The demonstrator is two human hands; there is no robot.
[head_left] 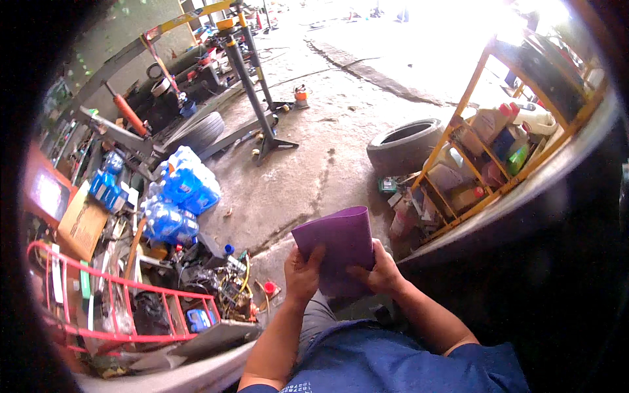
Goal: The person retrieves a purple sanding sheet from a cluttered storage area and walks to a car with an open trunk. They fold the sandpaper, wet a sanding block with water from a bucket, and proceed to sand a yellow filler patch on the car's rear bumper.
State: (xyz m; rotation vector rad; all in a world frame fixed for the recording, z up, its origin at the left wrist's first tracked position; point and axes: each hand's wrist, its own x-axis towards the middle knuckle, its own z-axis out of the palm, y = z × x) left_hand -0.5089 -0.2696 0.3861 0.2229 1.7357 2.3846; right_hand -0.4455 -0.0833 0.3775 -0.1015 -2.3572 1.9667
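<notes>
Purple folded sheet (344,243) sat between left hand (303,272) and right hand (382,270), both closed on it; clutter (173,219) lined floor's (282,187) left edge.

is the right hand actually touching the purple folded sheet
Touching: the head view plainly shows the right hand at the right edge of the purple folded sheet, its thumb lying across the sheet's near face.

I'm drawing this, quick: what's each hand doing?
Left hand: closed, holding the left side of a flat, rectangular purple sheet.
Right hand: closed, holding the right side of that sheet.
</notes>
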